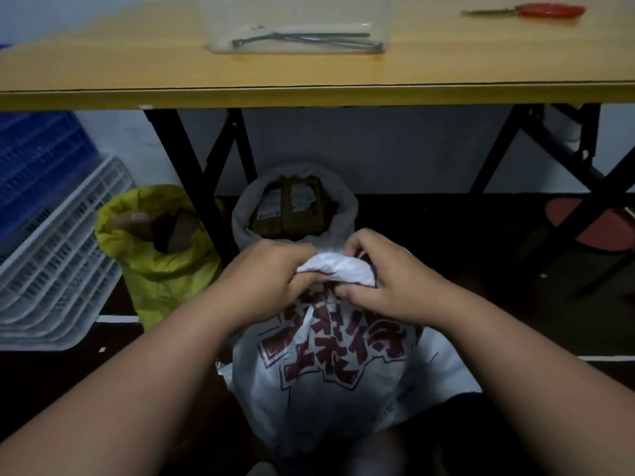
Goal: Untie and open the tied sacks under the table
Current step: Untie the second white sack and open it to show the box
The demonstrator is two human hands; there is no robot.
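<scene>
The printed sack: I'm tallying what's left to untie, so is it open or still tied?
Still tied. The printed sack's neck is bunched, and both hands, left and right, grip it.

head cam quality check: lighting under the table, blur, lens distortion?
Head view: the table top is lit, the floor under it dim, so the yellow sack and grey sack look murky; the whole frame is soft, the printed white sack legible but fuzzy; wide-angle bowing curves the table edge; left hand and right hand show no motion streaks.
</scene>
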